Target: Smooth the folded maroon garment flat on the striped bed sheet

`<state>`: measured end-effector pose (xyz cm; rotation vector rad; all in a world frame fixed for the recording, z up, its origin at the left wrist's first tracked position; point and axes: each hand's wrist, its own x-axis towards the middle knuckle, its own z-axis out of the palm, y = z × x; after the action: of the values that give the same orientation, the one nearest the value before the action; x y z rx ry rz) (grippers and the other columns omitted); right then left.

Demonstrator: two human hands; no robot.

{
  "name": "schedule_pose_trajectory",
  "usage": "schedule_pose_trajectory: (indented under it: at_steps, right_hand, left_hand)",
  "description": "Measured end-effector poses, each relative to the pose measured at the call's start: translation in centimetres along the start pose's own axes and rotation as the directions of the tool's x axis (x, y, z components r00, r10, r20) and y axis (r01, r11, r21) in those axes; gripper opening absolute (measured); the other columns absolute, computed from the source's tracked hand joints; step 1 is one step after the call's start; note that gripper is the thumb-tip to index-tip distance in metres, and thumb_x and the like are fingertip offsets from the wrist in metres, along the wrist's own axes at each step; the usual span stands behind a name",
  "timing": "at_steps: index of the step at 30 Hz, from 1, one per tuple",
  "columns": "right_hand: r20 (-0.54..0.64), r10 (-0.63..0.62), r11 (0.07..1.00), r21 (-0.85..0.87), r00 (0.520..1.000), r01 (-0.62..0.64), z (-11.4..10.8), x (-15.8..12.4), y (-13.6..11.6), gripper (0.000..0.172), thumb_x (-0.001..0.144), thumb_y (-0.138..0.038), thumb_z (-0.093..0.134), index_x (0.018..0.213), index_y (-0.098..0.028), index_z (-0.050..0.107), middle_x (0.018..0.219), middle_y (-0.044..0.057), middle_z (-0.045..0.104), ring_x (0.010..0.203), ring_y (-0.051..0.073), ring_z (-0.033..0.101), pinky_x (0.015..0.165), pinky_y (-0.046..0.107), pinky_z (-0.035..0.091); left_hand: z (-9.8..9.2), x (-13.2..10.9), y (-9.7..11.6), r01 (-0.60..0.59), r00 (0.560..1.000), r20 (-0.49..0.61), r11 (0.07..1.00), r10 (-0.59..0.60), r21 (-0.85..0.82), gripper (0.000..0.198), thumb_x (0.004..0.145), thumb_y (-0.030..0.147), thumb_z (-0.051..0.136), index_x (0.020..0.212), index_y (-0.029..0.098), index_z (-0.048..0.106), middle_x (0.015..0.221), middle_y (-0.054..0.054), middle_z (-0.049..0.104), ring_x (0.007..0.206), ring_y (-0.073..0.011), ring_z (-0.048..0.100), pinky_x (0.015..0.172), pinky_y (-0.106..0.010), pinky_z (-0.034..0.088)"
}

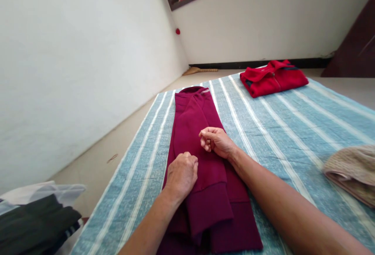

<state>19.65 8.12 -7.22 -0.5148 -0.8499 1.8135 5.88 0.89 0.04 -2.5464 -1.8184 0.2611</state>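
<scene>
A maroon sweatshirt lies lengthwise on the striped bed sheet, folded into a long narrow shape. Its collar points away from me, and one sleeve lies along the top with the ribbed cuff near the hem. My left hand is closed in a fist at the sleeve's left side; its fingertips are hidden, so I cannot tell whether it pinches cloth. Over the sleeve's right side, my right hand has its fingers curled, thumb near the index finger, with no cloth visible in them.
A folded red zip garment lies at the bed's far right. A beige fuzzy cloth sits at the right edge. Dark and white clothes are piled at lower left. The blue striped sheet covers the bed; white walls stand beyond.
</scene>
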Motion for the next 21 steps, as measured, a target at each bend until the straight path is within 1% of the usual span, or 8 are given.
schedule_pose_trajectory:
  at_steps: [5, 9, 13, 17, 21]
  right_hand:
    - [-0.003, 0.001, 1.0, -0.003, 1.0, -0.001, 0.1, 0.0, 0.0, 0.028, 0.071, -0.039, 0.072, 0.075, -0.015, 0.059, 0.054, -0.002, 0.063, 0.038, 0.007, 0.051, 0.035, 0.016, 0.033]
    - [0.002, -0.005, 1.0, -0.005, 1.0, 0.005, 0.1, 0.0, 0.0, 0.028, 0.071, -0.04, 0.072, 0.075, -0.015, 0.059, 0.054, -0.002, 0.062, 0.038, 0.007, 0.051, 0.035, 0.016, 0.034]
    - [0.001, -0.002, 1.0, -0.013, 1.0, 0.002, 0.1, -0.1, -0.1, 0.029, 0.07, -0.04, 0.072, 0.076, -0.015, 0.059, 0.054, -0.002, 0.062, 0.038, 0.007, 0.051, 0.035, 0.016, 0.034]
    - [-0.004, 0.001, 1.0, -0.018, 1.0, -0.001, 0.2, -0.2, -0.2, 0.029, 0.07, -0.04, 0.072, 0.076, -0.015, 0.059, 0.054, -0.002, 0.062, 0.038, 0.007, 0.051, 0.036, 0.016, 0.034]
    - [-0.011, 0.006, 1.0, -0.018, 1.0, -0.006, 0.2, -0.2, -0.2, 0.03, 0.069, -0.041, 0.073, 0.075, -0.015, 0.058, 0.054, -0.002, 0.062, 0.038, 0.007, 0.051, 0.035, 0.016, 0.033]
  left_hand:
    - [0.0, 0.4, 0.4, -0.007, 0.999, 0.034, 0.996, 0.004, 0.085, 0.024, 0.088, 0.016, 0.044, 0.076, 0.017, 0.065, 0.084, -0.009, 0.064, 0.083, -0.0216, 0.061, 0.074, -0.031, 0.045]
    - [-0.2, 0.9, 0.5, -0.039, 0.996, 0.082, 0.989, 0.028, 0.141, 0.025, 0.087, 0.013, 0.042, 0.078, 0.016, 0.066, 0.083, -0.011, 0.065, 0.082, -0.0243, 0.063, 0.071, -0.033, 0.046]
    - [-0.4, 1.6, 0.3, -0.084, 0.991, 0.116, 0.984, 0.066, 0.154, 0.025, 0.085, 0.011, 0.041, 0.078, 0.015, 0.066, 0.082, -0.012, 0.066, 0.081, -0.0262, 0.064, 0.07, -0.034, 0.047]
    - [0.0, 2.0, 0.1, -0.114, 0.988, 0.115, 0.983, 0.098, 0.144, 0.024, 0.084, 0.012, 0.041, 0.08, 0.014, 0.065, 0.083, -0.013, 0.066, 0.083, -0.0266, 0.064, 0.072, -0.035, 0.047]
    - [0.5, 1.6, -0.6, -0.128, 0.989, 0.084, 0.985, 0.119, 0.113, 0.021, 0.084, 0.014, 0.041, 0.081, 0.015, 0.062, 0.085, -0.01, 0.065, 0.082, -0.0231, 0.062, 0.074, -0.032, 0.045]
